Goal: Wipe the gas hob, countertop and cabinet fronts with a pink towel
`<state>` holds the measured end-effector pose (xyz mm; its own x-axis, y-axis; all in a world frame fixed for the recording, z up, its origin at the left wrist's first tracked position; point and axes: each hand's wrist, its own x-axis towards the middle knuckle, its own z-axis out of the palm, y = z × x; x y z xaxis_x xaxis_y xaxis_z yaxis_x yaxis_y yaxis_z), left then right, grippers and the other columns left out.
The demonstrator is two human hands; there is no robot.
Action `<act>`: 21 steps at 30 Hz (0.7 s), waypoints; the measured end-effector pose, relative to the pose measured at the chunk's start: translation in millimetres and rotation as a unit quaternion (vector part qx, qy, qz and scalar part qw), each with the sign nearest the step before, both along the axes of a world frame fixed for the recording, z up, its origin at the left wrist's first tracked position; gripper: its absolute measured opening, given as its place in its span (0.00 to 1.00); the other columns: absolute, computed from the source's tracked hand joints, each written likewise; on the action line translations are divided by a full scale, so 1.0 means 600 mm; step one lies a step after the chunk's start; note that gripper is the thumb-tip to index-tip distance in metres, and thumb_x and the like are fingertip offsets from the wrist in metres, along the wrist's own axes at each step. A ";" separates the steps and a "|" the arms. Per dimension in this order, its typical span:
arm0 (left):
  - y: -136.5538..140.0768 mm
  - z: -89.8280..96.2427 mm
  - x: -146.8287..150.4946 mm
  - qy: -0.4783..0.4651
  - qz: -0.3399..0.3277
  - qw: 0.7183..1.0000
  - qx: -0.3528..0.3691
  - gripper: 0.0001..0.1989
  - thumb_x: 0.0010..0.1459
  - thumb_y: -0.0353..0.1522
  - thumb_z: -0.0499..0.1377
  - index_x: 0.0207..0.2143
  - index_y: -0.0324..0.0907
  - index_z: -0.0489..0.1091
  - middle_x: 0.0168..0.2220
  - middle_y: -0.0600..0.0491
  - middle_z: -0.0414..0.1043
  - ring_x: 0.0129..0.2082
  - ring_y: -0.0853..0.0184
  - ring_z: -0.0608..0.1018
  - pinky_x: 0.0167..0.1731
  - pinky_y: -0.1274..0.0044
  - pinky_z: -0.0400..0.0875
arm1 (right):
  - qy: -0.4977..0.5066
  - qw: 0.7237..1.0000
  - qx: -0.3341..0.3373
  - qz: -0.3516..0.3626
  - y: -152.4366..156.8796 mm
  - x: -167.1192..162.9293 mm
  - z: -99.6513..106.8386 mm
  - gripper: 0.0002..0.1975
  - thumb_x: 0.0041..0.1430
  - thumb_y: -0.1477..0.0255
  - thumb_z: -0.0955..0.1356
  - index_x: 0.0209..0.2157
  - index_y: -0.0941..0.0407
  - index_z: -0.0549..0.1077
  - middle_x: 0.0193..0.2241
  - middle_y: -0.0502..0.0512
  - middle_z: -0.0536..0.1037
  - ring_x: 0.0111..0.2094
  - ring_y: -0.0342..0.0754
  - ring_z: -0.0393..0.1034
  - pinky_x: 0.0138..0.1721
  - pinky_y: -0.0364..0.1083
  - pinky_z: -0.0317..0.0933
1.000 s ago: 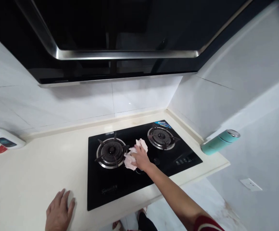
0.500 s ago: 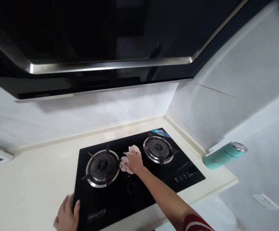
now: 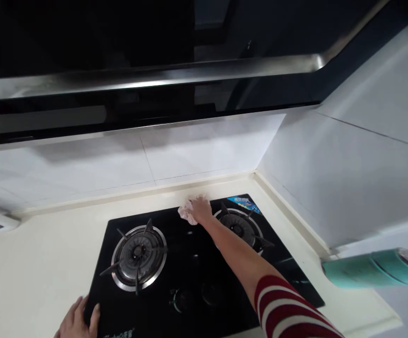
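Observation:
My right hand [image 3: 202, 210] is closed on a crumpled pale pink cloth [image 3: 187, 213], pressed near the back edge of the black glass gas cooktop [image 3: 186, 277]. It lies between the left burner [image 3: 139, 253] and the right burner [image 3: 237, 226], which my forearm partly covers. At the cooktop's front left corner rests my left hand [image 3: 79, 321], thumb apart from the fingers and holding nothing. The hand's lower part is cut off by the frame.
A black range hood [image 3: 154, 103] hangs low over the cooktop. On the cream countertop [image 3: 31, 263] stand a teal flask [image 3: 373, 268] at the right and a white bottle [image 3: 0, 220] at the left. Tiled walls close off the back and right.
My right hand has moved the cloth from between the burners to the cooktop's back edge. The left hand stays by the left side. The camera view has shifted closer.

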<state>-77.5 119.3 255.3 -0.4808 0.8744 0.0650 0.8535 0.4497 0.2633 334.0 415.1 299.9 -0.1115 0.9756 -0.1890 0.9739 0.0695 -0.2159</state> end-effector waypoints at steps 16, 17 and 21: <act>-0.012 -0.012 0.008 0.027 -0.006 0.999 0.026 0.31 0.68 0.48 0.40 0.60 0.41 0.67 0.64 0.41 0.67 0.64 0.51 0.68 0.61 0.56 0.60 | -0.071 0.993 -0.053 -0.075 0.070 0.167 0.044 0.25 0.67 0.57 0.68 0.59 0.55 0.69 0.59 0.61 0.71 0.55 0.55 0.70 0.55 0.60 0.68; -0.012 -0.010 0.010 0.027 -0.005 0.999 0.024 0.31 0.68 0.48 0.40 0.60 0.41 0.67 0.64 0.41 0.67 0.64 0.51 0.68 0.61 0.56 0.60 | -0.077 0.993 -0.058 -0.064 0.069 0.166 0.040 0.25 0.67 0.57 0.68 0.60 0.54 0.69 0.59 0.61 0.71 0.56 0.55 0.69 0.56 0.61 0.68; -0.012 -0.006 0.016 0.029 -0.005 0.999 0.019 0.30 0.68 0.47 0.41 0.60 0.40 0.67 0.64 0.40 0.67 0.64 0.51 0.68 0.61 0.56 0.60 | -0.090 0.994 -0.065 -0.010 0.067 0.143 0.028 0.29 0.65 0.55 0.69 0.62 0.54 0.67 0.60 0.63 0.69 0.55 0.56 0.69 0.55 0.59 0.66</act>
<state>-67.8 112.1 251.7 -0.4674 0.8750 0.1262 0.8717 0.4323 0.2309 419.5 455.2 316.9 -0.0451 0.9437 -0.3278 0.9985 0.0321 -0.0448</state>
